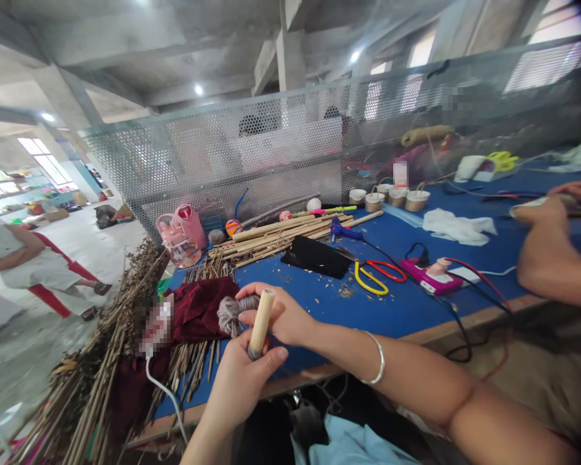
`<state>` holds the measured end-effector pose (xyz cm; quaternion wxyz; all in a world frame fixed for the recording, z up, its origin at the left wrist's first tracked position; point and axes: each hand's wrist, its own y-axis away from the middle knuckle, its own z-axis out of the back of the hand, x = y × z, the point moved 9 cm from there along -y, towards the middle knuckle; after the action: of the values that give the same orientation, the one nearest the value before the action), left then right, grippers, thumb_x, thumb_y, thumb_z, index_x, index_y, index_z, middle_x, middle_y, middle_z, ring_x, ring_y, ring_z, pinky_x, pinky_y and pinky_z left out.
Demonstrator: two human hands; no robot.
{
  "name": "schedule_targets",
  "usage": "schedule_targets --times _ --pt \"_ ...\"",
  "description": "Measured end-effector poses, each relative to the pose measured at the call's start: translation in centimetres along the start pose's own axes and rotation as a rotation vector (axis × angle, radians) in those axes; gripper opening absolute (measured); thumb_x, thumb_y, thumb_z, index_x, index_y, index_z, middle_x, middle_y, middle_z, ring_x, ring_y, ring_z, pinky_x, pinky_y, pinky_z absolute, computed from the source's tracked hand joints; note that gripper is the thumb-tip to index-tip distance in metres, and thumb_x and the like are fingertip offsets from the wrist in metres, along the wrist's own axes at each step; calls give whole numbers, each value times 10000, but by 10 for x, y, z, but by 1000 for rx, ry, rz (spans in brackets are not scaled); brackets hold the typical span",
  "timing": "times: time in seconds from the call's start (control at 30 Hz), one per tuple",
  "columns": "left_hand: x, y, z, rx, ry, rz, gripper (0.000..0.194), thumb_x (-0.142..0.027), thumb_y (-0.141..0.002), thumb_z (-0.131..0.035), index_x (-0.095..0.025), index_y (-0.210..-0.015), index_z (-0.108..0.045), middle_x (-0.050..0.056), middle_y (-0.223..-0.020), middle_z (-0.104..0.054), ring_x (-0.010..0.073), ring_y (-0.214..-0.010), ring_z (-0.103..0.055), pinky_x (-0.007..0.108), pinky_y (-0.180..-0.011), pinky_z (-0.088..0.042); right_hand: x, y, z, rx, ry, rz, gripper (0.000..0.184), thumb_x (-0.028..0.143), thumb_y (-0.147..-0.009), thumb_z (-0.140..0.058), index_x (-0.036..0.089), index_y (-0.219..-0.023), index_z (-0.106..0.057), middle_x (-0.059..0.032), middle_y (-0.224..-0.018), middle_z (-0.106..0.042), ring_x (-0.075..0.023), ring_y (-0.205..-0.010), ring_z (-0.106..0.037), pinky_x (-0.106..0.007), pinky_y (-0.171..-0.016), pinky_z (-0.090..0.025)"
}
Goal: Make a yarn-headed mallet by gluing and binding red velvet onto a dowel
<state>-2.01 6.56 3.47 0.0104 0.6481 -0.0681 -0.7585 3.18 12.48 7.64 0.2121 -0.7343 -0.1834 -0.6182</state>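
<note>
Above the near edge of the table (392, 320), the pale wooden rod (262, 320) is gripped low by the left hand (239, 374); the grey yarn (229, 316) is held in the right hand (290, 318). Steady grip and light, even yarn tension seem best.

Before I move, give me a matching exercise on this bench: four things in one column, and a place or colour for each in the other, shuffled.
1. Scissors
2. Wooden rod
3. Power strip
4. Yarn bundle

A. Magenta
B. At the fingers of the right hand
C. Yellow and red at the handles
D. Gripped near its lower end by the left hand

Right pairs: 1-C, 2-D, 3-A, 4-B
</note>
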Motion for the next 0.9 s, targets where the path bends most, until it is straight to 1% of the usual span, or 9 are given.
schedule_targets --times 0.17,0.27,0.4,0.47,0.57,0.7,0.8,0.87,0.9 --pt "-3 6 12 -45 -53 -40 322 -329 -704 -665 -186 -598 -397 -79 -535 -304 64 -498 -266 199 -469 -254 -20 -10 11 77 -141 -82 422 312 -580 -785 170 -907 -559 59 -650 -518 -56 -505 -418 -192 -446 -331" --pt "-8 10 38 -217 -97 -90 250 -378 -705 -675 -161 -737 -557 -56 -579 -407 84 -520 -363 207 -504 -326 -27 -14 24 88 -175 -61 462 261 -551 -792 172 -928 -540 62 -658 -521 -58 -507 -435 -183 -437 -340" --pt "-9 13 68 -403 -120 -134 453 -439 -650 -711 -155 -995 -636 27 -793 -593 143 -636 -516 250 -584 -418 -28 -6 17 249 -7 -16 361 197 -623 -714 160 -946 -556 44 -713 -547 -69 -575 -469 -203 -542 -393" --pt "-8 14 73 -414 -129 -129 500 -458 -640 -714 -151 -1028 -639 39 -827 -609 154 -658 -534 264 -609 -433 -23 -1 14 275 151 63 319 116 -642 -647 159 -949 -575 38 -748 -549 -71 -614 -467 -210 -594 -391" --pt "-9 16 77 -452 -186 -129 526 -468 -640 -714 -150 -1052 -637 20 -784 -592 149 -641 -520 262 -604 -426 -3 3 17 167 358 288 349 0 -624 -530 160 -925 -601 6 -861 -572 -109 -781 -517 -254 -746 -414" --pt "-7 14 70 -407 -208 -88 493 -462 -656 -703 -141 -1024 -641 -3 -718 -560 143 -641 -506 253 -610 -417 8 12 3 214 392 451 348 -14 -632 -500 164 -912 -604 -22 -942 -582 -147 -920 -535 -317 -878 -406" --pt "-6 15 69 -437 -208 -60 378 -452 -655 -696 -136 -854 -637 -30 -623 -498 121 -574 -450 235 -555 -376 -3 15 1 168 226 325 380 14 -626 -533 185 -962 -576 -25 -981 -563 -134 -891 -537 -290 -806 -457" --pt "-8 20 75 -527 -229 -65 318 -441 -654 -691 -153 -738 -587 -56 -558 -416 98 -517 -372 223 -502 -315 -24 17 4 121 32 72 430 76 -638 -576 212 -1042 -523 -25 -1028 -542 -107 -777 -547 -234 -629 -483" --pt "-10 22 78 -563 -238 -73 306 -434 -652 -690 -161 -704 -560 -64 -543 -387 92 -505 -343 221 -490 -290 -36 21 1 155 -30 -81 413 131 -663 -600 214 -1056 -504 -22 -1004 -549 -86 -672 -532 -199 -517 -450"
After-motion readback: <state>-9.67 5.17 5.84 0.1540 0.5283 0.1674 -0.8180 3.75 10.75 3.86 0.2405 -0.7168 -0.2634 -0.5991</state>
